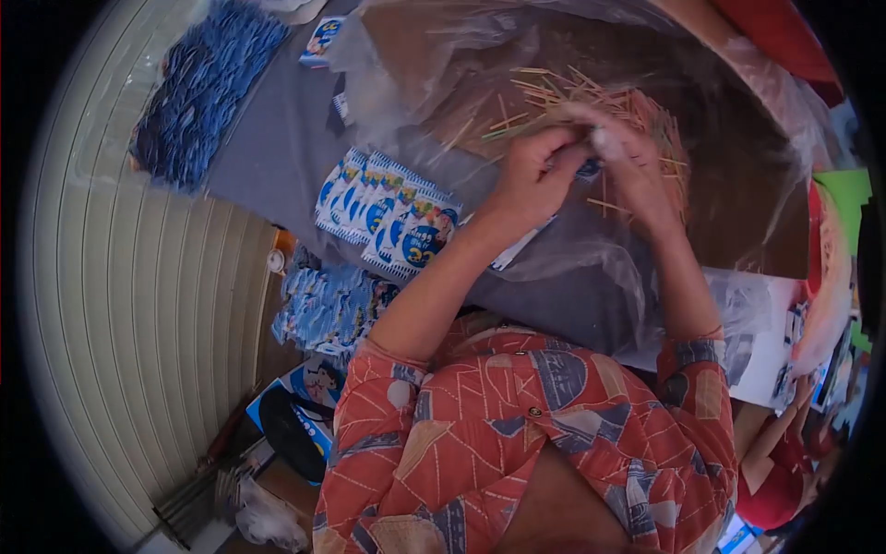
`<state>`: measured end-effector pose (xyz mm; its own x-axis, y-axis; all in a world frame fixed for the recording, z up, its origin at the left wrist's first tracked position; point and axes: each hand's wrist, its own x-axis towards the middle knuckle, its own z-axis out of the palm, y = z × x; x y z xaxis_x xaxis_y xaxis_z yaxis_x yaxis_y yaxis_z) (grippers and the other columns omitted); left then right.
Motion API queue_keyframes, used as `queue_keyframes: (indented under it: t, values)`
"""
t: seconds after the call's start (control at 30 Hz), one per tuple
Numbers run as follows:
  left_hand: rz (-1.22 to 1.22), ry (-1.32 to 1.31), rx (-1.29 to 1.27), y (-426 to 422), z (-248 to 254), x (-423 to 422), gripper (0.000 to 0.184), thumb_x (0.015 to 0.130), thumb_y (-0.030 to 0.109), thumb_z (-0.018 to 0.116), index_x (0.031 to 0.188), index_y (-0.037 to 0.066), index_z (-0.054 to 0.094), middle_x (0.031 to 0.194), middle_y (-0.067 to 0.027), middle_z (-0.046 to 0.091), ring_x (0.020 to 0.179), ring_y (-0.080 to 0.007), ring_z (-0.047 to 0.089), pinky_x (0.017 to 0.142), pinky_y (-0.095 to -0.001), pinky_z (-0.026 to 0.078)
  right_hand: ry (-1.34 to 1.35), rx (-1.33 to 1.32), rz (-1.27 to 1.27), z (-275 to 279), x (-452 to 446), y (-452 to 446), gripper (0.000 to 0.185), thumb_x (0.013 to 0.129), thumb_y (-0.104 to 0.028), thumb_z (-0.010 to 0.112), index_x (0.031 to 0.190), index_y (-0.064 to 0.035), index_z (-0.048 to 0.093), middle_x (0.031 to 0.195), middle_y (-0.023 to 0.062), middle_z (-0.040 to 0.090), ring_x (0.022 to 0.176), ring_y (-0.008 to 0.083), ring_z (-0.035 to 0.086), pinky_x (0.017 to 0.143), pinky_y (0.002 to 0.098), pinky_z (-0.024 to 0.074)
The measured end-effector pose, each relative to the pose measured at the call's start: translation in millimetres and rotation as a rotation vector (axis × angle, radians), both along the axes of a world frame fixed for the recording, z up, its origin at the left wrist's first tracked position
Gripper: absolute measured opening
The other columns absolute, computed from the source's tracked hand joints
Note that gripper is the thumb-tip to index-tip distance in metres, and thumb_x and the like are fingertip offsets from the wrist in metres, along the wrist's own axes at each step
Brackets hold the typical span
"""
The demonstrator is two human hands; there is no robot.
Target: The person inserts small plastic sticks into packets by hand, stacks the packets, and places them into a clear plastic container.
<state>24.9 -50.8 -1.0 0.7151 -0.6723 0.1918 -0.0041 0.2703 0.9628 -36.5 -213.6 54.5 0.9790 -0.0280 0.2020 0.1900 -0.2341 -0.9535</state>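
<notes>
My left hand (543,174) is closed, its thumb and fingertips pinched together over a pile of thin coloured sticks (554,92). Right beside it, my right hand (637,166) has curled fingers, partly smeared by motion. A small dark-blue patch (588,169) shows between the hands, but I cannot make out what it belongs to. What the fingertips pinch is hidden. To the left of my left forearm lies an overlapping row of blue-and-white packets (388,210). Another white-and-blue packet (524,244) is partly covered by that forearm.
Clear plastic sheeting (572,263) surrounds the sticks on the brown surface. Stacked blue packets (208,92) stand at the far left, with more packets (332,305) lower down. A small box (321,42) sits at the back. Another person (780,471) is at the lower right.
</notes>
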Motion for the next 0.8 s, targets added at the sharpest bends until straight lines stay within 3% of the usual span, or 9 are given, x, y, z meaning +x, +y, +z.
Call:
queue_keyframes:
  t: [0.1,0.17,0.23,0.3,0.4,0.53,0.6,0.63,0.8]
  values:
    - [0.097,-0.079,-0.059,7.6,1.7,-14.6,0.015,0.098,0.007,0.06,0.108,-0.001,0.068,0.09,0.0022,0.065,0.08,-0.0018,0.056,0.069,-0.0185,0.045,-0.13,-0.183,0.094,4.3,-4.7,14.3,0.053,0.102,-0.038,0.044,0.139,-0.0006,0.052,0.137,0.0124,0.057,0.13,0.0232,0.05,0.11,0.0366,0.0359]
    - [0.153,0.049,-0.133,20.7,4.0,-18.1,0.016,0.099,0.007,0.058,0.109,-0.001,0.068,0.091,0.0024,0.065,0.081,-0.0018,0.054,0.07,-0.0186,0.045,-0.361,0.035,-0.031,4.9,-1.2,18.9,0.054,0.102,-0.036,0.045,0.144,-0.0016,0.046,0.139,0.0138,0.056,0.132,0.027,0.049,0.113,0.0383,0.0307]
    - [0.185,-0.004,-0.102,30.2,2.7,-18.2,0.014,0.098,0.005,0.058,0.105,-0.003,0.066,0.09,-0.0005,0.065,0.082,-0.0038,0.055,0.072,-0.0206,0.046,-0.379,-0.261,-0.052,15.4,-6.7,14.2,0.051,0.101,-0.028,0.049,0.146,-0.0051,0.044,0.14,0.0156,0.055,0.133,0.0305,0.048,0.113,0.0418,0.0314]
    - [0.218,-0.055,-0.076,37.1,-0.5,-17.0,0.012,0.098,0.003,0.057,0.102,-0.005,0.065,0.089,-0.0035,0.066,0.083,-0.0059,0.056,0.073,-0.0227,0.047,-0.351,-0.798,0.126,18.7,-12.3,24.0,0.047,0.096,-0.016,0.054,0.142,-0.0067,0.049,0.137,0.0173,0.057,0.13,0.0334,0.051,0.11,0.0438,0.0361]
    - [0.224,-0.17,-0.081,45.1,-2.0,-18.5,0.012,0.097,0.003,0.058,0.104,-0.004,0.065,0.09,-0.0018,0.065,0.084,-0.0054,0.056,0.073,-0.022,0.046,-0.349,-0.514,0.085,13.9,-16.6,35.3,0.043,0.09,-0.008,0.058,0.133,-0.0066,0.058,0.129,0.0177,0.061,0.121,0.0336,0.058,0.103,0.0429,0.0449]
    - [0.12,0.013,-0.078,70.9,9.9,-43.9,0.007,0.093,0.001,0.064,0.099,-0.001,0.066,0.092,0.0029,0.064,0.084,-0.003,0.054,0.073,-0.02,0.045,-0.406,-0.517,0.009,7.8,-20.2,49.5,0.031,0.088,-0.008,0.063,0.119,-0.0056,0.067,0.109,0.0145,0.07,0.099,0.0322,0.069,0.087,0.0393,0.0545]
    - [0.122,-0.157,0.05,82.3,5.1,-52.7,0.014,0.087,-0.004,0.068,0.1,-0.001,0.066,0.093,0.0007,0.066,0.084,-0.005,0.056,0.073,-0.0217,0.046,-0.416,-0.467,0.083,-5.8,-22.6,60.1,0.03,0.088,-0.009,0.063,0.118,-0.0057,0.068,0.107,0.0137,0.071,0.097,0.0321,0.069,0.086,0.0393,0.0549]
    - [0.19,-0.208,0.181,97.0,15.1,-56.8,0.019,0.077,-0.002,0.073,0.095,-0.001,0.066,0.085,-0.0109,0.065,0.079,-0.0121,0.06,0.069,-0.0275,0.047,-0.422,-0.435,0.135,-5.7,-27.6,61.8,0.03,0.088,-0.01,0.064,0.117,-0.0058,0.068,0.105,0.0129,0.071,0.095,0.0319,0.07,0.084,0.0394,0.0553]
    - [0.304,-0.491,0.531,158.5,14.1,-40.9,0.026,0.076,-0.002,0.07,0.102,0.0,0.068,0.088,-0.0126,0.064,0.083,-0.029,0.063,0.074,-0.0366,0.049,-0.435,-0.565,-0.051,-3.4,-48.2,42.2,0.029,0.088,-0.016,0.067,0.114,-0.0048,0.069,0.105,0.0154,0.07,0.098,0.0347,0.067,0.087,0.0436,0.0535]
